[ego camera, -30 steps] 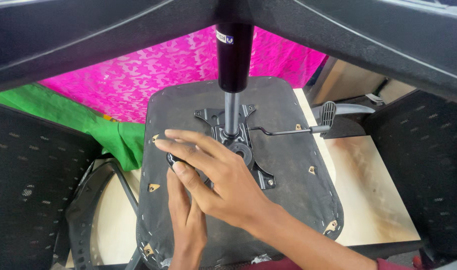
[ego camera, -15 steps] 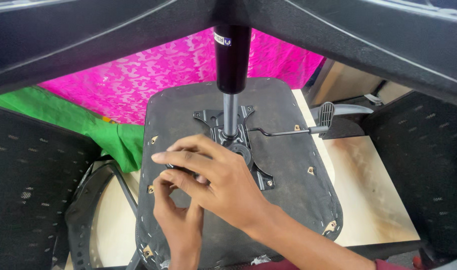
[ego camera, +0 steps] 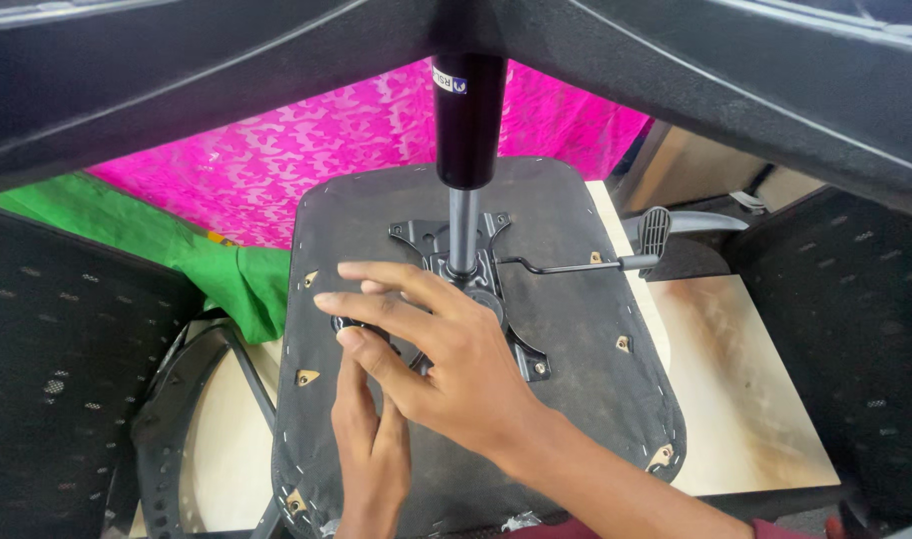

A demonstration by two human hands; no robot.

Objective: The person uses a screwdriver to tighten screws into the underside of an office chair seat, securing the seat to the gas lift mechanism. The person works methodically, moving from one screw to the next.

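While the right hand (ego camera: 456,369) lies spread and empty over the upturned seat base (ego camera: 576,329), left hand (ego camera: 371,444) beneath it pinches the black knob (ego camera: 351,325): best turned squarely, seat steadied.

Black knob (ego camera: 348,324) mostly hidden under the hands, left hand (ego camera: 371,439) perhaps gripping it, chair base arms (ego camera: 177,70) cut off above

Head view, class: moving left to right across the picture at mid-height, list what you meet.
Black mesh panel → green cloth → upturned chair seat underside, with the right hand over it → lever handle → pale wooden tabletop → black mesh panel at right.
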